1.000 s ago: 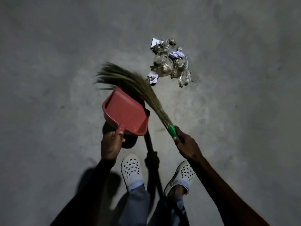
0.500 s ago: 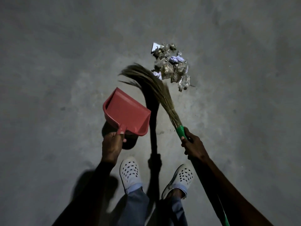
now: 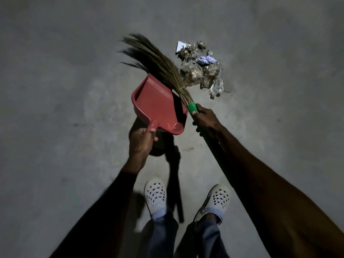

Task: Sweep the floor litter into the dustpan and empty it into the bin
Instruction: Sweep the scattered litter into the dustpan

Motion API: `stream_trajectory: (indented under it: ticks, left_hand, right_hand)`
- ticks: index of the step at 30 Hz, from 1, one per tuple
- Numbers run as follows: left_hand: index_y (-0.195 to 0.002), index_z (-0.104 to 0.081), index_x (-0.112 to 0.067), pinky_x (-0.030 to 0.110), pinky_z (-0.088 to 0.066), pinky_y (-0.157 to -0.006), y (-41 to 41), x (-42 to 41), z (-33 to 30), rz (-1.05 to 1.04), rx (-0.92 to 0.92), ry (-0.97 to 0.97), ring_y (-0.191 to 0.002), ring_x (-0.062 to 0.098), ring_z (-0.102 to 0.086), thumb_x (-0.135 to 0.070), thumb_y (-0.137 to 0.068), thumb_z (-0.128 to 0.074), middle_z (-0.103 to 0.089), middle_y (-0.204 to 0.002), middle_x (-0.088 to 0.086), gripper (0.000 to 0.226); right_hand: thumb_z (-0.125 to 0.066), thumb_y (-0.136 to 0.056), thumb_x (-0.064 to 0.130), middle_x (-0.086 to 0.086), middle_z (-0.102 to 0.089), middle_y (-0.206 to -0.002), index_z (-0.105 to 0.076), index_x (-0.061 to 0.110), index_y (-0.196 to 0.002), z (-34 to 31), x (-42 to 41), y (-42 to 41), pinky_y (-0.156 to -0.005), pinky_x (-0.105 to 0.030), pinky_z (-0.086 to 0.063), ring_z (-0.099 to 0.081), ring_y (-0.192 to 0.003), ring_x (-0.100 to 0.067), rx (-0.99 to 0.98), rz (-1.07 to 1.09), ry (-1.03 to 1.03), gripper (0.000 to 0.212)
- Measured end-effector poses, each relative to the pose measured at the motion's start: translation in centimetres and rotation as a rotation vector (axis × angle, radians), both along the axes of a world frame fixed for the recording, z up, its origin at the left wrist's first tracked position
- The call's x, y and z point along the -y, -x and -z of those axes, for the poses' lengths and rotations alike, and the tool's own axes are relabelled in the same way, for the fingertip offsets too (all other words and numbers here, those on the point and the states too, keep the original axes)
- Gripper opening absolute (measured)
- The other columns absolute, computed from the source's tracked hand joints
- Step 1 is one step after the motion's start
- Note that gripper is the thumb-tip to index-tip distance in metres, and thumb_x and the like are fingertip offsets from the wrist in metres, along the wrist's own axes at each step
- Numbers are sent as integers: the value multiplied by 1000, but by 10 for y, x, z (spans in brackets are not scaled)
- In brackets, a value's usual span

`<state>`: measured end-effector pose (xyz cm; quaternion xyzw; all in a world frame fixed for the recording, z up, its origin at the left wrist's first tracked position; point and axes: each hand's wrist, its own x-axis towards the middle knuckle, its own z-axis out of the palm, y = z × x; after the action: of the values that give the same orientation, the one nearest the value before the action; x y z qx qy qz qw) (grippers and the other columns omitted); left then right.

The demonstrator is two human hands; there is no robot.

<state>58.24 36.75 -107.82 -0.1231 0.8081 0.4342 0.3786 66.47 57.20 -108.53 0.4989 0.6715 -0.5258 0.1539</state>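
Broom (image 3: 163, 69) overlaps dustpan (image 3: 158, 107) lip — litter (image 3: 202, 68) just right, floor (image 3: 65, 90) open.

Bare forearms lead to the left hand (image 3: 140, 144) and right hand (image 3: 206, 121); no sleeves visible, though dim light may hide them. White perforated clogs (image 3: 155, 195), blue-grey trousers (image 3: 163, 237) with cuffs

Bare grey concrete floor (image 3: 65, 90) is seen throughout, mottled and scuffed. Dim light; a brighter patch is cast mid-frame, edges fall dark. Hard shadows (image 3: 175, 175) are thrown toward the bottom.
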Motion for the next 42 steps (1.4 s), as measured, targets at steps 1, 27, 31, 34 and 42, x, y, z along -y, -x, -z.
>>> stream_trajectory:
  ticks: [1, 27, 31, 34, 42]
  left_hand:
    - [-95, -69, -1, 26, -30, -48, 0, -1, 2, 3, 2, 0, -47, 13, -44, -40, -91, -61, -74, -83, 14, 40]
    - [-76, -66, -8, 26, -36, -48, -14, 6, 19, 66, -9, 43, -49, 17, -48, -44, -91, -62, -70, -66, 4, 39]
    - [-76, -67, -8, 32, -42, -47, -17, 7, 17, 69, -4, 57, -52, 20, -49, -41, -92, -61, -70, -68, 4, 37]
    - [-79, -69, -7, 29, -42, -46, -18, 1, 14, 71, 4, 62, -50, 18, -50, -49, -90, -61, -71, -68, 4, 44]
    - [-82, -68, -12, 19, -34, -42, -25, -25, -1, 108, -5, 58, -55, 17, -51, -51, -90, -59, -72, -72, 3, 41]
  right_hand:
    - [-45, -100, 32, -12, -64, -89, -43, 30, -150, 0, -3, 0, -53, -31, -49, -60, -64, -25, 11, -1, -4, 49]
    - [-35, -103, 13, -12, -52, -73, -50, 6, -113, -5, -37, 30, -43, -26, -44, -47, -50, -21, -156, 530, 392, 19]
    - [-36, -104, 17, -11, -52, -72, -51, 10, -114, -15, -34, -16, -40, -25, -44, -47, -48, -20, -149, 646, 450, 20]
    - [-36, -105, 18, -11, -53, -78, -53, 22, -127, -34, -29, -61, -42, -27, -44, -48, -50, -19, -181, 600, 455, 29]
    - [-41, -105, 22, -9, -58, -81, -52, 33, -140, -81, -33, -148, -45, -27, -43, -48, -52, -20, -408, 652, 528, 38]
